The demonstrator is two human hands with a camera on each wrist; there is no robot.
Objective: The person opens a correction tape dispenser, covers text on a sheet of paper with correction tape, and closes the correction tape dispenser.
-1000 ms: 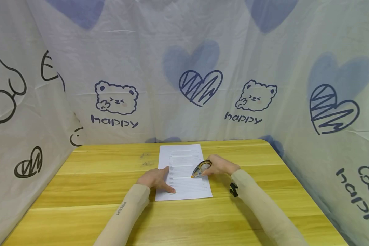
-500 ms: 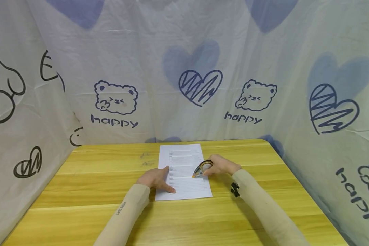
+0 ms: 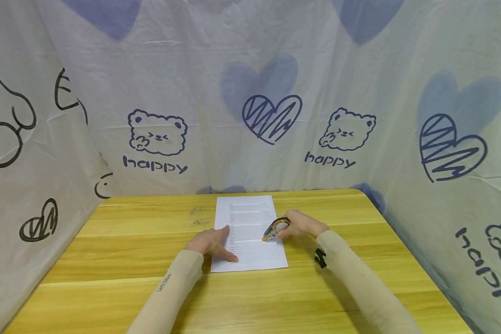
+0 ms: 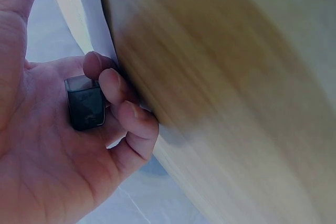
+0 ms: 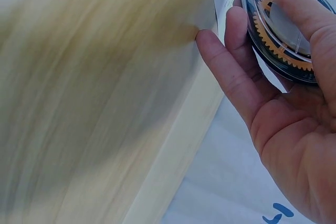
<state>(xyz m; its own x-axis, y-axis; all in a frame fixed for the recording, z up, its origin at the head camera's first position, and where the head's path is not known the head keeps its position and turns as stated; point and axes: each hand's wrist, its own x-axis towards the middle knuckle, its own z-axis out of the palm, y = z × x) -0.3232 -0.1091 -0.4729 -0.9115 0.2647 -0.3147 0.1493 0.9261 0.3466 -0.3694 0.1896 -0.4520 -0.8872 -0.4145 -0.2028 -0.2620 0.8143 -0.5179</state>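
A printed sheet of paper (image 3: 259, 260) lies on the table in the head view. My left hand (image 3: 207, 242) rests on its left side, thumb and index finger spread over the sheet. The left wrist view shows a small dark, see-through cap (image 4: 86, 106) tucked in that palm behind curled fingers (image 4: 139, 119). My right hand (image 3: 304, 224) grips a correction tape dispenser (image 3: 277, 227), tilted with its orange tip at the paper, at the right part of a white strip. Orange toothed wheels (image 5: 278, 45) show through its clear case in the right wrist view.
The wooden table (image 3: 121, 260) spreads around the sheet. Faint dark marks (image 3: 200, 222) show on it left of the paper. A white curtain (image 3: 234, 162) with hearts and bears hangs behind and at both sides. A black clip (image 3: 320, 258) sits at the right sleeve.
My right hand and the correction tape have slid slightly to the right across the sheet, mostly in the first half second. The left hand and the paper stay in place.
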